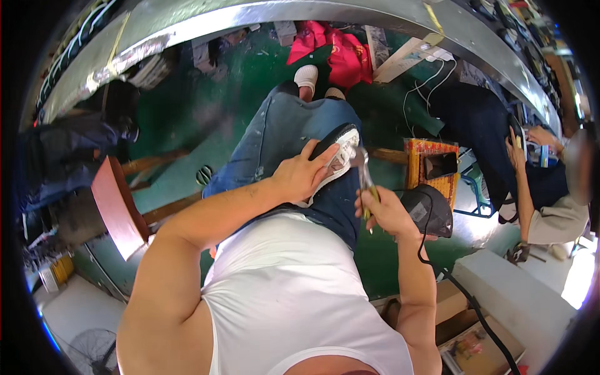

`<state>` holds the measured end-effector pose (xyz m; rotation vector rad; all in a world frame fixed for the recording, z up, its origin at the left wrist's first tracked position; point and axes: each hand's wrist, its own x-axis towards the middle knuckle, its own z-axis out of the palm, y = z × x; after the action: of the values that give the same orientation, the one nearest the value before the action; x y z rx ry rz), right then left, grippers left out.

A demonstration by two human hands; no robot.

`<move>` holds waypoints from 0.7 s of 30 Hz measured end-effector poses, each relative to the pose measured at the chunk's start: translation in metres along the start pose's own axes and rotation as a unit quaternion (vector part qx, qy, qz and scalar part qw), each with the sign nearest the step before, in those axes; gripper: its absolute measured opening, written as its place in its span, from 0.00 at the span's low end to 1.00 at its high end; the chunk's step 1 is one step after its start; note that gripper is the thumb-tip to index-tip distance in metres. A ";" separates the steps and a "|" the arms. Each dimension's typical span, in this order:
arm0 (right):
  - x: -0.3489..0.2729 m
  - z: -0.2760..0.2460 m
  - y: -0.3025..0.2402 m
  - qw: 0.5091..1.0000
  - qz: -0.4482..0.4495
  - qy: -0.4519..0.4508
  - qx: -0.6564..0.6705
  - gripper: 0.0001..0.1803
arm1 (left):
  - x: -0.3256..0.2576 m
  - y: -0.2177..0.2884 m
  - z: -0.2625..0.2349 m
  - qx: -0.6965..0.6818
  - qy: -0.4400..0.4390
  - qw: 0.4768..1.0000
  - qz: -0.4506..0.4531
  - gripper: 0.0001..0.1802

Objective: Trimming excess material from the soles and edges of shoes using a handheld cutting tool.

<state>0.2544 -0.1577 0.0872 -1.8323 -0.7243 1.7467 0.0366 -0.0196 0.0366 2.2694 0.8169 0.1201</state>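
Note:
A shoe, black with a white and grey patterned part, rests across my thighs in blue jeans. My left hand lies over it from the left, fingers gripping its side and holding it against my lap. On the right, my right hand is closed round a metal hand tool with a hammer-like head and a yellow-green handle. The tool's head is by the shoe's right edge; whether they touch I cannot tell. My left palm hides part of the shoe.
A metal-edged bench curves across the far side. Right of my knees are an orange-patterned stool with a dark phone and a dark cap-like thing. A co-worker sits far right. Scissors and a reddish wooden seat are at left.

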 end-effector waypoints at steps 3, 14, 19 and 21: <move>0.024 0.014 -0.011 0.981 -0.163 0.104 -0.015 0.18 | 0.001 -0.002 0.003 0.009 0.004 1.000 0.017 0.32; 0.032 0.009 -0.046 0.956 -0.137 0.073 -0.249 0.25 | -0.003 0.001 0.003 0.033 -0.059 0.998 -0.003 0.31; 0.036 0.013 -0.027 0.895 -0.209 0.112 -0.379 0.23 | -0.005 -0.007 0.017 -0.067 0.008 0.996 -0.052 0.40; 0.016 0.016 -0.054 0.953 -0.083 0.077 -0.281 0.21 | -0.004 -0.010 0.022 -0.106 0.023 0.991 -0.080 0.44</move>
<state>0.2371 -0.1068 0.1113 -2.1584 -1.3717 1.3530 0.0347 -0.0298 0.0148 2.0003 0.9594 0.1763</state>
